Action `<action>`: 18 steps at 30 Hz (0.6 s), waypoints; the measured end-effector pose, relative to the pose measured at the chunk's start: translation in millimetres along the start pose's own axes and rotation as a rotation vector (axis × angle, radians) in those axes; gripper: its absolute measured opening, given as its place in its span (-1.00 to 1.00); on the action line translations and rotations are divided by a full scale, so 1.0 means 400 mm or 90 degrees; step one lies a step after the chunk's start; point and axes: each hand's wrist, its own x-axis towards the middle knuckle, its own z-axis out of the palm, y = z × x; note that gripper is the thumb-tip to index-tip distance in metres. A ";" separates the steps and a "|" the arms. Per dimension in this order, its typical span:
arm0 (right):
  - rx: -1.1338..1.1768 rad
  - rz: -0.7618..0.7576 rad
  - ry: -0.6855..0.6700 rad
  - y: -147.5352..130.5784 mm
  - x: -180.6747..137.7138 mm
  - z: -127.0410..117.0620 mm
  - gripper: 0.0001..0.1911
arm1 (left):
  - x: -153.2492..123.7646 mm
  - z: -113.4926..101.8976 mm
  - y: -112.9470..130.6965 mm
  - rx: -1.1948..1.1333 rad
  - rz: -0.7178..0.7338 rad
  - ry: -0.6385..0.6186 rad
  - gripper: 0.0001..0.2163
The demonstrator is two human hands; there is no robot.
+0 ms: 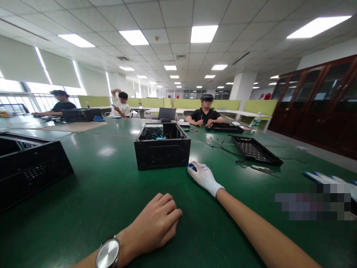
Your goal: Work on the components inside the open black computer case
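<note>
At the far left edge of the desk point(106, 193) a black case point(30, 163) lies partly out of view, untouched and well apart from you. Your left hand point(156, 223), bare with a wristwatch point(108, 253) on it, rests near the desk's near edge with the fingers curled loosely together into a soft fist; its grip holds nothing. Toward the middle of the desk stands the open computer case point(162, 146), lid off, with a fan point(153, 132) and some wiring showing inside. Your right hand point(203, 176), in a white glove, reaches to the case's near right corner, fingertips at or just beside it; you cannot tell from here whether that grip is closed on anything, though a small blue patch shows at the fingertips. Judging by this, the case is opened, but nothing is yet being lifted out. Further right lie a black perforated panel point(255, 149), loose cables point(223, 145) and a thin tool point(263, 169). Other people sit along the far edge.
</note>
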 end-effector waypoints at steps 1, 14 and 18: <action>0.005 0.006 0.000 0.002 0.002 0.001 -0.66 | 0.018 -0.013 -0.027 0.051 0.011 0.012 -0.84; -0.007 0.197 0.035 0.029 0.033 -0.021 -0.59 | 0.335 -0.123 -0.386 0.272 -0.465 0.031 -0.61; -0.003 0.194 0.035 0.033 0.035 -0.026 -0.62 | 0.317 -0.124 -0.368 0.266 -0.482 -0.026 -0.57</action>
